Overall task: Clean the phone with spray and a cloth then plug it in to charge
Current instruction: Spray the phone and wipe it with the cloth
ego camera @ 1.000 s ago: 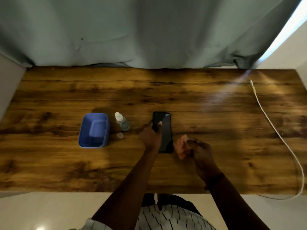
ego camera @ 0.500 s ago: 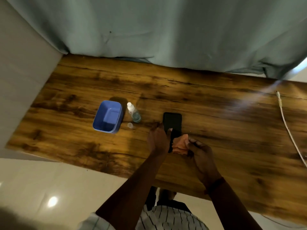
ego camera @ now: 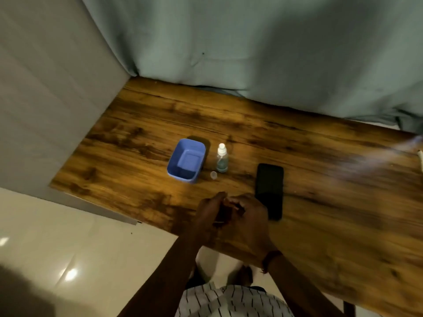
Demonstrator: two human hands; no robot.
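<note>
The black phone (ego camera: 269,193) lies flat and screen-up on the wooden table (ego camera: 320,202), with no hand on it. My left hand (ego camera: 210,211) and my right hand (ego camera: 249,216) are pressed together just left of the phone, near the table's front edge. The orange cloth (ego camera: 223,213) is bunched between them and mostly hidden, with only a dark reddish strip showing. The small clear spray bottle (ego camera: 222,160) with a white nozzle stands upright behind my hands. Its loose clear cap (ego camera: 213,174) lies beside it. The white charging cable's end (ego camera: 420,156) shows at the far right edge.
A blue plastic tub (ego camera: 186,160) sits left of the spray bottle. A grey-green curtain (ego camera: 251,53) hangs along the table's back edge. A pale wall (ego camera: 45,99) bounds the table's left end, with glossy floor tiles (ego camera: 80,259) below.
My left hand has let go of the phone. Both hands have moved left off the phone and closed together around the cloth. The view has swung left, leaving most of the cable out of sight.
</note>
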